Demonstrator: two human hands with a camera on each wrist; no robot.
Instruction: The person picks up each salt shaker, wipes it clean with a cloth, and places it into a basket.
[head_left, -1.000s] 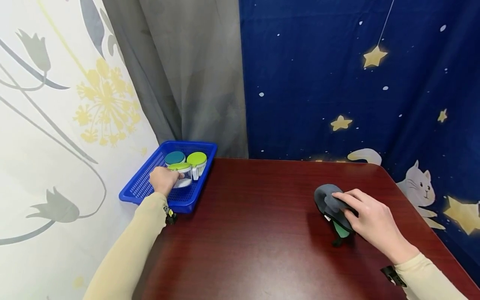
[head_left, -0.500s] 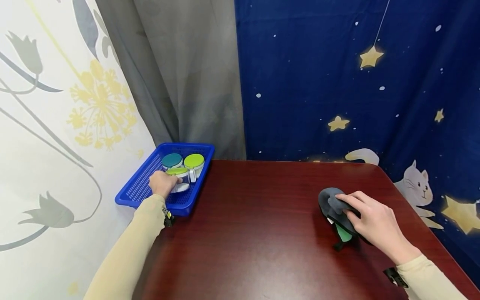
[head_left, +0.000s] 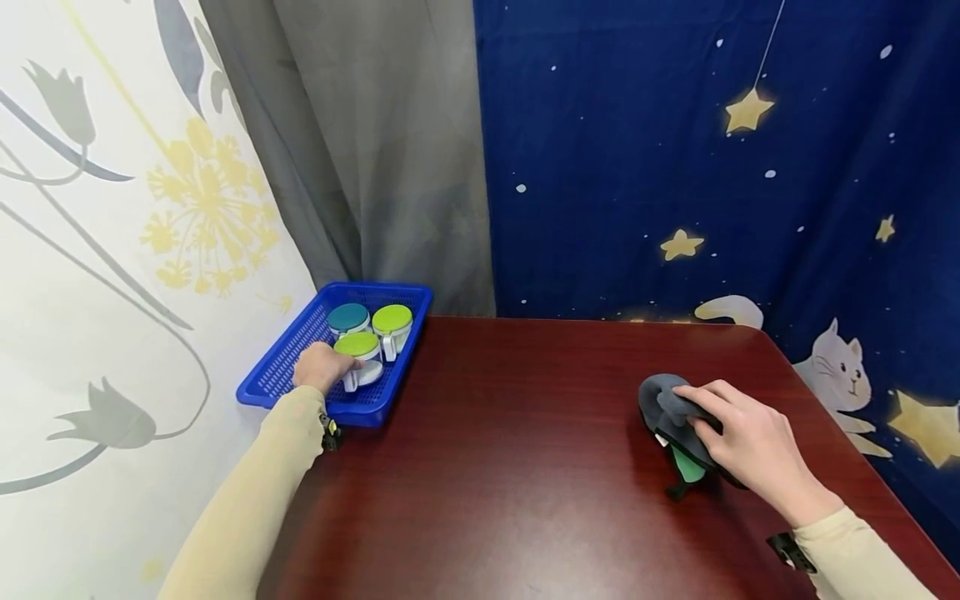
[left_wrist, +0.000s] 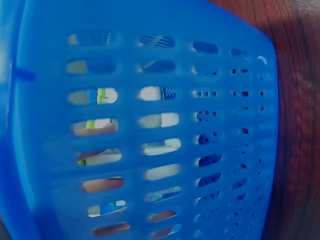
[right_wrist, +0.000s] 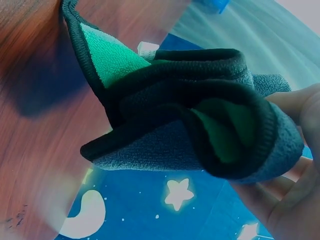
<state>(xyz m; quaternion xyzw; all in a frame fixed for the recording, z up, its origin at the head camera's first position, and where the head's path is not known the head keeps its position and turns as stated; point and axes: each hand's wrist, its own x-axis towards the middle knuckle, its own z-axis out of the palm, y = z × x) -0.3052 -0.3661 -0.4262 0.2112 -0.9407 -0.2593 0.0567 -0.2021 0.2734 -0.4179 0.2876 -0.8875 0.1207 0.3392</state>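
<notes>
In the head view, my left hand (head_left: 321, 367) reaches into the blue plastic basket (head_left: 258, 379) and grips a clear jar with a lime-green lid (head_left: 357, 343). Its thumb lies along the jar's side, near the white handle; the other fingers are mostly hidden. Through the slots of the basket wall (left_wrist: 130, 142), the left wrist view gives glimpses of skin and jar. My right hand (head_left: 750, 429) pinches a bunched cloth (head_left: 667, 408), dark grey outside and green inside, with black edging. In the right wrist view the cloth (right_wrist: 150, 145) hangs in loose folds from thumb and fingers.
Behind the held jar, a teal-lidded jar (head_left: 348, 317) and another lime-lidded jar (head_left: 393, 318) stand in the basket. The basket sits at the back left of the reddish-brown table (head_left: 510, 467). Grey (head_left: 405, 167) and blue starry curtains (head_left: 600, 167) hang behind.
The left hand has brought the held jar down and slightly nearer in the basket, and its handle now shows at the front. The right hand has shifted slightly, still holding the cloth.
</notes>
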